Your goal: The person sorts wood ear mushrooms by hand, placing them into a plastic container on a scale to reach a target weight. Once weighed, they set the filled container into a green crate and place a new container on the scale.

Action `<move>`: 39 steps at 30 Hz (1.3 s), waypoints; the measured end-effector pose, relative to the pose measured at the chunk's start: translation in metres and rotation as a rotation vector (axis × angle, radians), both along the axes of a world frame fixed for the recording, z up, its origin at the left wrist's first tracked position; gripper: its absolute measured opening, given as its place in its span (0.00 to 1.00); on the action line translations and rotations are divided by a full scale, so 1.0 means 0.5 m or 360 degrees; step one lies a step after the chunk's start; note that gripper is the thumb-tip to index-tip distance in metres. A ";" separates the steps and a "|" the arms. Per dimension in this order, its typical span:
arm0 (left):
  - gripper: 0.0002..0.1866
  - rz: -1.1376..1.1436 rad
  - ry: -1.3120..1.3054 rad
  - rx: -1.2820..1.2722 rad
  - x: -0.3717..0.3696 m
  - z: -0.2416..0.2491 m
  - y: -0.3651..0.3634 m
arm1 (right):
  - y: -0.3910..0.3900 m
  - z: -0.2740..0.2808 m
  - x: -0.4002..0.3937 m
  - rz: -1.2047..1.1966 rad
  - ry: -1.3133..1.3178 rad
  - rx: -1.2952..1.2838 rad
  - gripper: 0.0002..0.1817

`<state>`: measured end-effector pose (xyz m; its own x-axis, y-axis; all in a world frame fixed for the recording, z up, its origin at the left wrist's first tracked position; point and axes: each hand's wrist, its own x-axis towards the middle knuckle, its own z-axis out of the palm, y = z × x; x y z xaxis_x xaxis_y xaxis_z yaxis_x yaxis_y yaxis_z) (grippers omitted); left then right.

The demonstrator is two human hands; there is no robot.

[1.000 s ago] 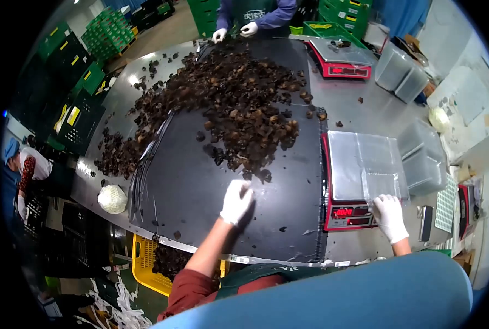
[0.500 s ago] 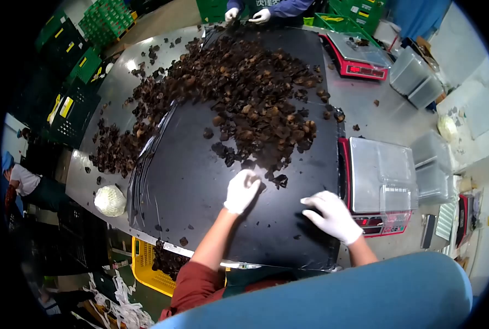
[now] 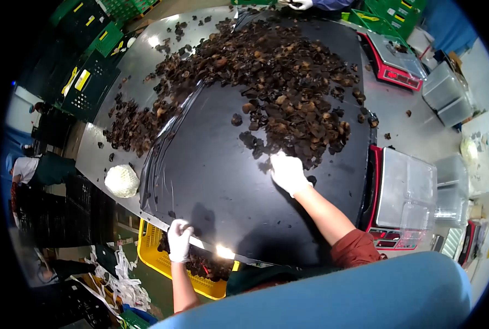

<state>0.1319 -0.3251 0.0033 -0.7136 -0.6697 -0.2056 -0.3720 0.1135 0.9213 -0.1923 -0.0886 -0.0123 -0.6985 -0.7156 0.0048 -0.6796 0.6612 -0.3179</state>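
Toward the far edge of the metal bench (image 3: 95, 143), small, crinkly dried mushrooms (image 3: 280, 68) are heaped, black and brown, on a black sheet (image 3: 222, 181). More are scattered to the left. At the heap's near side, the right hand (image 3: 290, 174) is held with fingers bent. By the near edge, above a yellow crate (image 3: 155, 260), the left hand (image 3: 179, 241) is curled. Whether anything is pinched cannot be told.

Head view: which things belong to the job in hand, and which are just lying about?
In the job, likely:
- dark curled pieces, right hand at their edge
- black sheet under them
- yellow basket, left hand nearest

Lying about, seemingly:
- white netted ball
- white strips
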 end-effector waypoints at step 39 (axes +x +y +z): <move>0.23 0.0429 -0.0348 -0.0798 0.230 -0.032 0.037 | -0.098 0.019 0.515 0.1191 -0.0898 -0.1101 0.23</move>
<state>0.2470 -0.3063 -0.0127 -0.4823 -0.8740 0.0589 -0.6223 0.3892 0.6792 0.0651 -0.1373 -0.0030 -0.1305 -0.9162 0.3789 -0.4735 -0.2781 -0.8357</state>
